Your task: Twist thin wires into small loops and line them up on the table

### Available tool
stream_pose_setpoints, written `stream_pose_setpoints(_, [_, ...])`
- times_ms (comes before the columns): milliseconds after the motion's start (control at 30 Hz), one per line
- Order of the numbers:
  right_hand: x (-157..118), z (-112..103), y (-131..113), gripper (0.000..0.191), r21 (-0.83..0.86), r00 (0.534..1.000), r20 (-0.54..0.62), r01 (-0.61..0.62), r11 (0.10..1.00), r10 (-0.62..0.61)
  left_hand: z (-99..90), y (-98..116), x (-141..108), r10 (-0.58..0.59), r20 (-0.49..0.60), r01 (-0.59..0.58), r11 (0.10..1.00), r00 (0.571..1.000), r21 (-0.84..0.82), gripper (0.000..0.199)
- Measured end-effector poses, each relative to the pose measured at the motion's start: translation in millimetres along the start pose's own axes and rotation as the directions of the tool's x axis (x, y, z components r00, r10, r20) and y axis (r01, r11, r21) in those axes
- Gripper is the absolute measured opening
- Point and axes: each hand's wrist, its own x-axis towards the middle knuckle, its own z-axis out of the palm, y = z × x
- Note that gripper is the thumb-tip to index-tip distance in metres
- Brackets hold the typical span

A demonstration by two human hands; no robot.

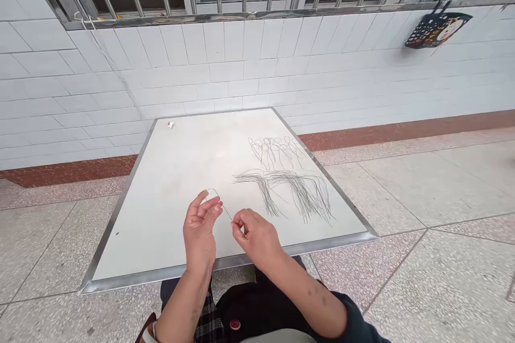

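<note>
Above the near part of the white table, my left hand (202,225) pinches a thin dark wire (227,211) between thumb and fingers. The wire curves in an arc over the left fingertips and runs down to my right hand (257,236). Thumb and forefinger of that right hand are closed on its lower end. To the right on the tabletop lies a spread of loose bent wires (300,187). Beyond them is a row of wires with looped tops (276,144).
The white table (161,214) has a metal edge all round. A small red and white object (170,125) lies near its far left corner. Behind stands a tiled wall (225,72) with barred windows. A patterned bag (438,29) hangs from the bars at the right.
</note>
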Motion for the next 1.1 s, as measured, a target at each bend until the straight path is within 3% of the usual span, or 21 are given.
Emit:
stream_pose_setpoints(100, [-16.3, -3.9, -7.0, 0.009, 0.019, 0.999, 0.031, 0.027, 0.999, -0.028, -3.7, 1.1, -18.7, 0.043, -0.021, -0.043, 0.999, 0.999, -0.012, 0.041])
stream_pose_setpoints(200, [-25.6, -9.9, -12.4, 0.004, 0.188, 0.999, 0.045, -0.01, 0.982, 0.001, -7.7, 5.8, -34.1, 0.084, -0.009, -0.084, 0.996, 0.996, 0.012, 0.041])
stream_pose_setpoints(300, [-28.6, -16.4, -19.4, 0.022, 0.385, 0.999, 0.021, -0.048, 0.922, 0.043, -9.6, 11.4, -49.3, 0.101, 0.023, -0.102, 0.993, 0.995, 0.055, 0.041])
stream_pose_setpoints(400, [-30.9, -22.0, -26.7, 0.023, 0.505, 1.0, 0.007, -0.011, 0.863, 0.009, -10.2, 15.2, -65.6, 0.094, 0.063, -0.099, 0.992, 0.994, 0.073, 0.039])
stream_pose_setpoints(533, [-39.2, -26.1, -33.8, 0.02, 0.533, 1.0, -0.001, 0.013, 0.846, -0.015, -13.2, 19.8, -84.3, 0.063, 0.105, -0.074, 0.992, 0.992, 0.105, 0.04])
stream_pose_setpoints(833, [-60.1, -27.0, -47.0, 0.037, 0.549, 0.993, 0.113, -0.04, 0.835, -0.026, -30.7, 26.8, -107.7, 0.049, 0.17, -0.075, 0.986, 0.984, 0.147, 0.039])
stream_pose_setpoints(1100, [-68.8, -30.8, -57.0, 0.029, 0.748, 0.969, 0.248, -0.179, 0.639, -0.019, -38.5, 35.6, -119.8, 0.012, 0.241, -0.048, 0.988, 0.97, 0.147, 0.041])
